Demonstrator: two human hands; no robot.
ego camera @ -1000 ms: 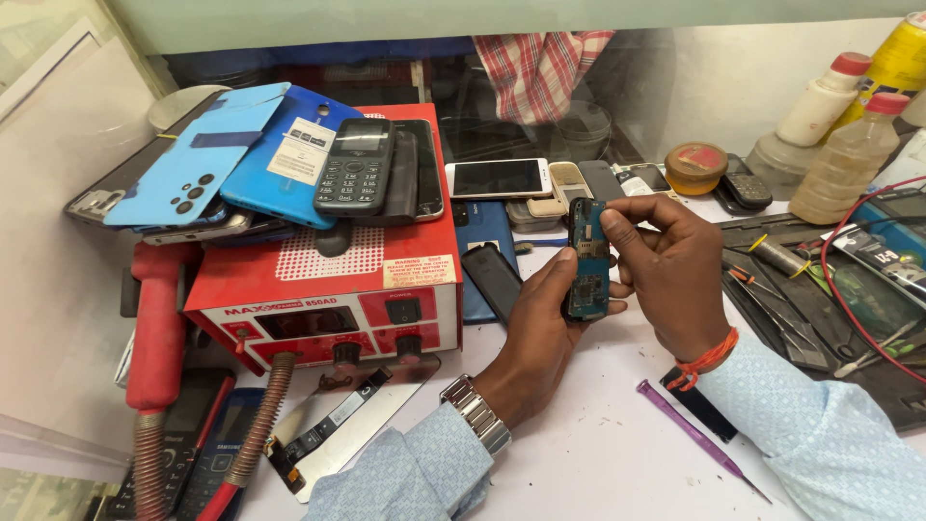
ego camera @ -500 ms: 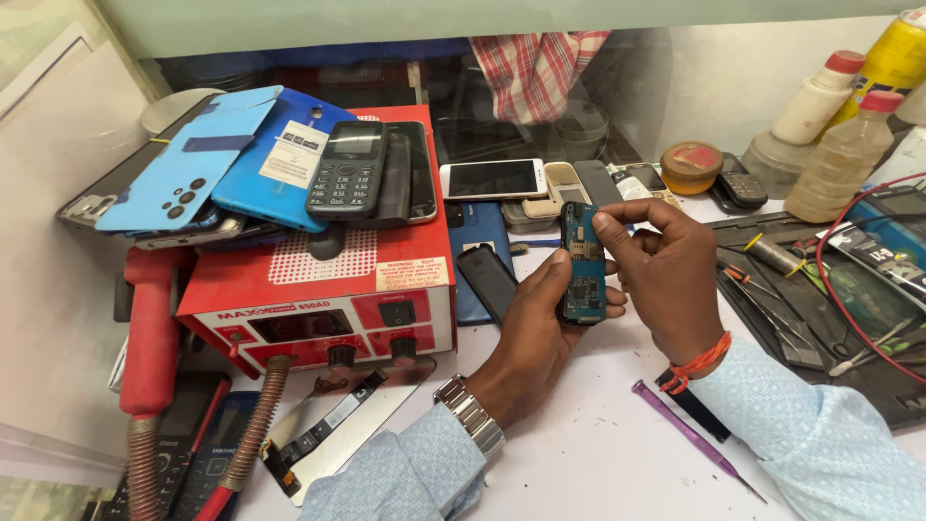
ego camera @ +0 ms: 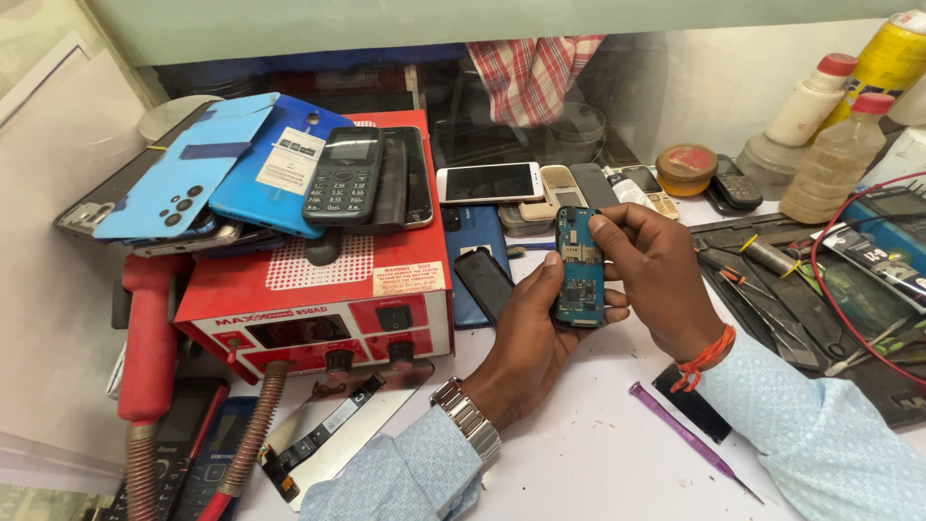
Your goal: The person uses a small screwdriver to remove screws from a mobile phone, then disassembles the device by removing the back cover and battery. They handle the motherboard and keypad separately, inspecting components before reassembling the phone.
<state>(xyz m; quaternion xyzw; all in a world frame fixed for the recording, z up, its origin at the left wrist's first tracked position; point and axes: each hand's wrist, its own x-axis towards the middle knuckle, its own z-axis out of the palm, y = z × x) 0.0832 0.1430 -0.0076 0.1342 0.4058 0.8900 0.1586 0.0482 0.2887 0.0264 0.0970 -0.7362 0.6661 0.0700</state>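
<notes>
cradling a small blue phone board (ego camera: 580, 270) upright at the middle of the bench, the left hand (ego camera: 526, 338) pinches its lower edges while the right hand (ego camera: 656, 275) nips the top corner, tilting its face toward the camera. left sits a red rework station (ego camera: 318, 289) stacked with handsets; a purple pry tool (ego camera: 690, 439) lies near on the white worktop (ego camera: 598, 463), bottles far right.

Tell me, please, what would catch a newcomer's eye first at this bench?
Both hands at centre: the left hand and right hand hold a blue phone circuit board upright between them. At left, a red box-shaped station carries a stack of phones and back covers.
</notes>
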